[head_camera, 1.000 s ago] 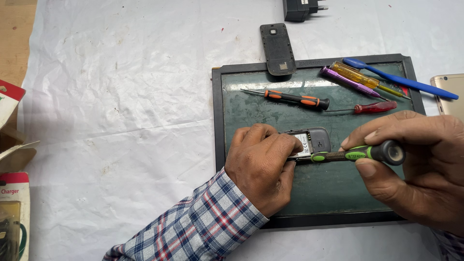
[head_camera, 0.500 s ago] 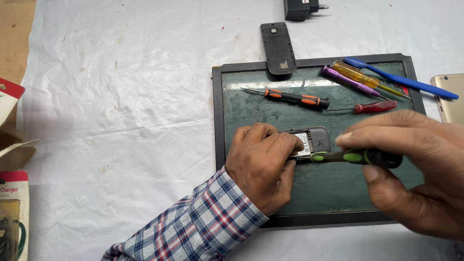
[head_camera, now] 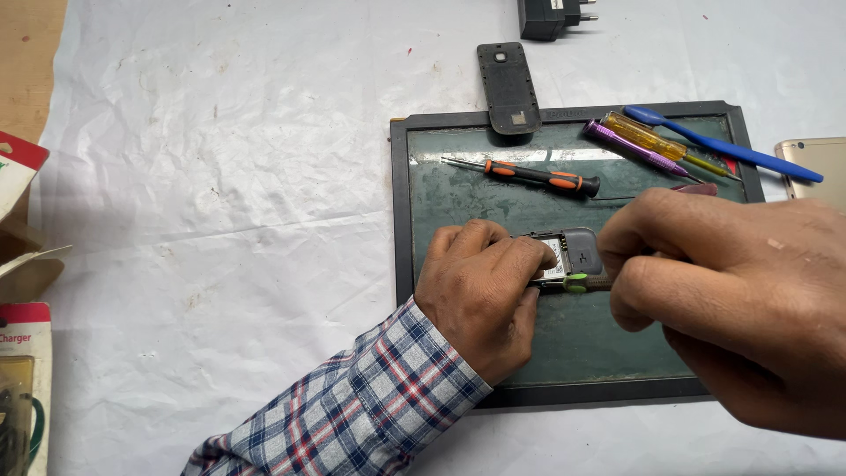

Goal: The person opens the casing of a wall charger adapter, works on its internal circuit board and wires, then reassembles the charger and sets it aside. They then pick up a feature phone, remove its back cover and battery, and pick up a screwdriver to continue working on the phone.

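My left hand point(head_camera: 480, 295) presses down on a small opened phone point(head_camera: 573, 253) lying on the dark green work mat point(head_camera: 582, 348); its back is off and its insides show. My right hand point(head_camera: 731, 295) grips a screwdriver with a green and black handle point(head_camera: 577, 283), its tip at the phone beside my left fingers. Most of the handle is hidden under my right fingers.
On the mat's far part lie an orange and black screwdriver point(head_camera: 529, 175), a purple tool point(head_camera: 630, 148), a yellow one point(head_camera: 648, 138) and a blue one point(head_camera: 723, 148). A black phone back cover point(head_camera: 508, 86), a black charger plug point(head_camera: 546, 16) and a gold phone point(head_camera: 815, 163) lie around it. Packaged goods point(head_camera: 22, 379) sit at the left edge.
My right hand has closed over the screwdriver handle and slid left toward the phone, hiding most of the handle and the red screwdriver behind it. The left hand has stayed in place.
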{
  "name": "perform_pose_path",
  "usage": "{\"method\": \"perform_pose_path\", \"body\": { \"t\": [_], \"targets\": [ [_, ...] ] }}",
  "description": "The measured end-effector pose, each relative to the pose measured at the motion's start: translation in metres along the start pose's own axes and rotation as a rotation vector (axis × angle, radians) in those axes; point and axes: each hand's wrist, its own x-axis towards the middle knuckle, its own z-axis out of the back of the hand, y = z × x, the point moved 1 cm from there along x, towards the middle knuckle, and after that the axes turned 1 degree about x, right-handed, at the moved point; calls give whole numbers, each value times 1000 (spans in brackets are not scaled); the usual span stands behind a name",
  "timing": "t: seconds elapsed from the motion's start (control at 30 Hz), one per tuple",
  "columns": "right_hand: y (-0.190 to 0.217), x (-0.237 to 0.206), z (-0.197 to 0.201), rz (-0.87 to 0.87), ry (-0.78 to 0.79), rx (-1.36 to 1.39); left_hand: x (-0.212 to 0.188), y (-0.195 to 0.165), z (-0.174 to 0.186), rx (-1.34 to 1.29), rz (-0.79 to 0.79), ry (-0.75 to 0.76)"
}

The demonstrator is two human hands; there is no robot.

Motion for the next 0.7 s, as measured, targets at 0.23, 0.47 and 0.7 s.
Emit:
{"method": "perform_pose_path", "body": {
  "t": [0.23, 0.47, 0.7],
  "targets": [
    [2, 14, 3, -158, -30, -195, 0, 0, -1, 5, 0, -24],
    [9, 10, 6, 69, -164, 69, 0, 0, -1, 10, -2, -23],
    [-2, 10, 3, -154, -56, -93, 0, 2, -3, 44, -19, -36]
  ]
}}
